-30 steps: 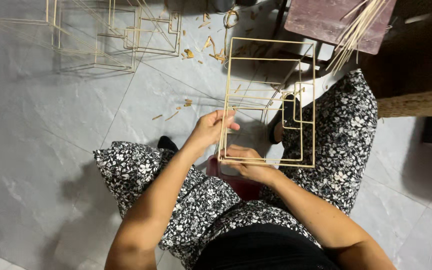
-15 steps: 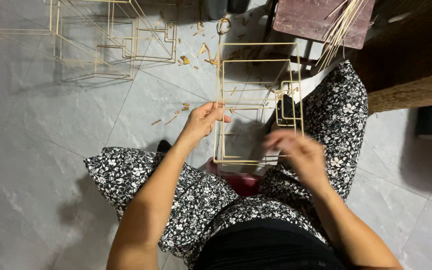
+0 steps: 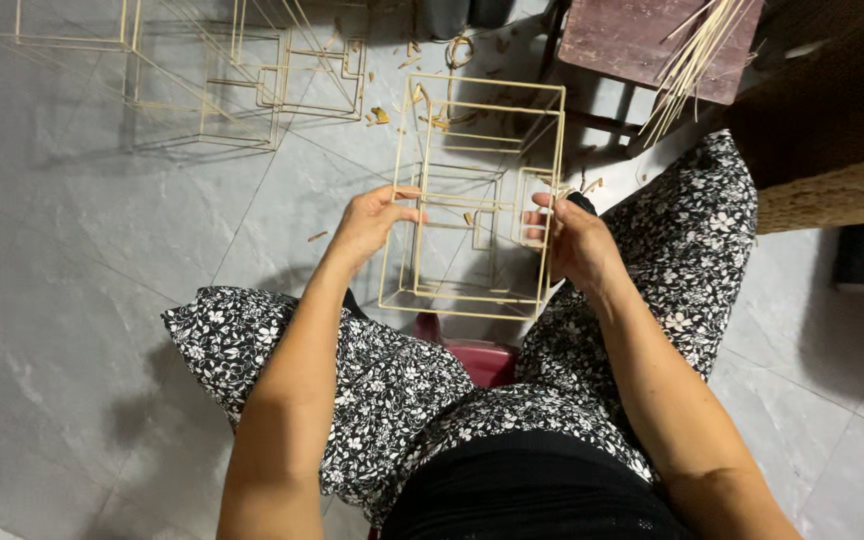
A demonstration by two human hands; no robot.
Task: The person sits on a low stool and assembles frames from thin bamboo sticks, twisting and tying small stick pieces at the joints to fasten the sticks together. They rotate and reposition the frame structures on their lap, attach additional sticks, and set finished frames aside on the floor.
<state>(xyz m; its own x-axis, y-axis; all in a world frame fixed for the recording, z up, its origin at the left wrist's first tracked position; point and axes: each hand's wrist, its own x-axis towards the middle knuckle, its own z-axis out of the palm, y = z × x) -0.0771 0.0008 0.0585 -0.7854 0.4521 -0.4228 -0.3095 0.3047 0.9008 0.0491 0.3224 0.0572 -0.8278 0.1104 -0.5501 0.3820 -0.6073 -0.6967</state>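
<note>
Floor (image 3: 82, 250): large grey stone-look tiles with thin joints, evenly lit, soft shadows. A dark brown wooden stool (image 3: 642, 45) stands at the top of the view and serves as reference. A bundle of thin pale sticks (image 3: 692, 60) lies across its right part. Right of the stool, a woven basket (image 3: 842, 190) sits against a dark surface. Left of the stool, small wood scraps (image 3: 382, 115) litter the tiles; further left, finished stick frames (image 3: 242, 80) rest on the floor.
</note>
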